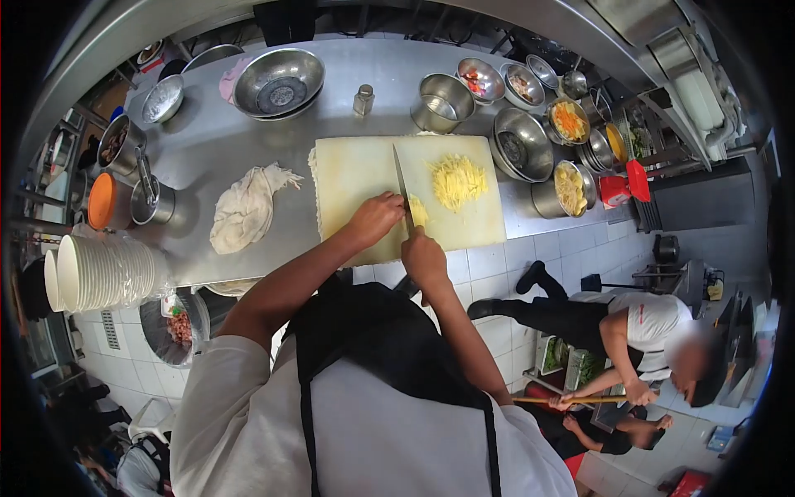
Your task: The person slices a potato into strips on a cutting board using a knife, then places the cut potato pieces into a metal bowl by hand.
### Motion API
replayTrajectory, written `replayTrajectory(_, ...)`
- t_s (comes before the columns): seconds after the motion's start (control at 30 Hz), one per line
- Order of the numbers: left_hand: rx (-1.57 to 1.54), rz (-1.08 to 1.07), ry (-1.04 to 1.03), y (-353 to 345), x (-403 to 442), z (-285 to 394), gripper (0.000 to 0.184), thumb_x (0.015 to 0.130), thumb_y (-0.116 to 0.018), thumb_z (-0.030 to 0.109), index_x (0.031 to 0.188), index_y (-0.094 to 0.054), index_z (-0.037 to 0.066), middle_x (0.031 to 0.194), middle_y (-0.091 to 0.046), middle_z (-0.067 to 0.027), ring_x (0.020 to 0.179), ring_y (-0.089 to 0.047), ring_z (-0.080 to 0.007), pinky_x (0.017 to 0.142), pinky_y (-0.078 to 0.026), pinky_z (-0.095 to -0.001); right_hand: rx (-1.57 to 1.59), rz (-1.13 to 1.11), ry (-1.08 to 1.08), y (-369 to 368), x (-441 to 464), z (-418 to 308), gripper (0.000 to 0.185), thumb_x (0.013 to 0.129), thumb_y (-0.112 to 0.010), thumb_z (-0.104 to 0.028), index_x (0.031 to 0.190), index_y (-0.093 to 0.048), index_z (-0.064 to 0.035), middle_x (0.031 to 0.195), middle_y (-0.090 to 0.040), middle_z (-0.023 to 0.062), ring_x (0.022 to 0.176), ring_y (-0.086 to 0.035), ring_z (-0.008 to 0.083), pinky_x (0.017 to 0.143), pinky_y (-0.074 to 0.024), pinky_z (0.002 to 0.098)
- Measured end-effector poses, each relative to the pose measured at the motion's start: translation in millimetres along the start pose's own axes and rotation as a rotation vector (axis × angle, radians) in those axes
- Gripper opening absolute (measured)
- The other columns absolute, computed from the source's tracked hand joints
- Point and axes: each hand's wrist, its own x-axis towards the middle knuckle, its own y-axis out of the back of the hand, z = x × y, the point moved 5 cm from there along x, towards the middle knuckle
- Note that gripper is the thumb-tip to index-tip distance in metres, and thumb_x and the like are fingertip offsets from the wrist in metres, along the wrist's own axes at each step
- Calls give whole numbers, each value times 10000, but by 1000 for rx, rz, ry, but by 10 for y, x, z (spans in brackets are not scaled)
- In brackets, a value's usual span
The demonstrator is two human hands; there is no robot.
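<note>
A knife lies across the white cutting board, its blade pointing away from me. My right hand is closed round its handle at the board's near edge. Left of the blade, my left hand rests on the board with fingers curled close to the knife; whatever they hold is hidden. Thin pale-yellow slices lie just right of the blade. Farther right on the board sits a loose pile of pale-yellow shreds.
A crumpled cloth lies left of the board. Metal bowls, a pot and a shaker stand behind it. Stacked white containers are at the left edge. A red scale sits far right. A co-worker holds a long stick.
</note>
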Motion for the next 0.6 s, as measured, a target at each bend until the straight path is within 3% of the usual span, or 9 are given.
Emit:
replayTrajectory(0.27, 28, -14, -21, -12, 2, -11, 100, 857, -652, 95, 879, -733, 41, 989, -674, -75, 1024, -670, -268, 835, -587, -392, 24, 39, 54, 59, 30, -4, 258, 991, -565, -205, 1023, -575, 51, 769, -697, 307, 721, -714, 478, 644, -582, 564)
replayTrajectory(0.47, 10, -43, 18, -20, 5, -39, 110, 858, -642, 92, 883, -728, 29, 1007, -684, -78, 1027, -671, -274, 852, -583, -389, 12, 68, 41, -38, 197, -15, 241, 973, -566, -180, 1038, -573, 52, 795, -710, 304, 744, -730, 460, 689, -589, 568)
replayTrajectory(0.6, 13, -9, -24, -33, -5, -60, 119, 860, -632, 89, 890, -731, 29, 1017, -688, -82, 1028, -671, -275, 863, -580, -389, -1, -1, 9, 123, 39, -64, 224, 987, -557, -189, 1007, -574, 33, 789, -715, 286, 719, -726, 451, 667, -588, 559)
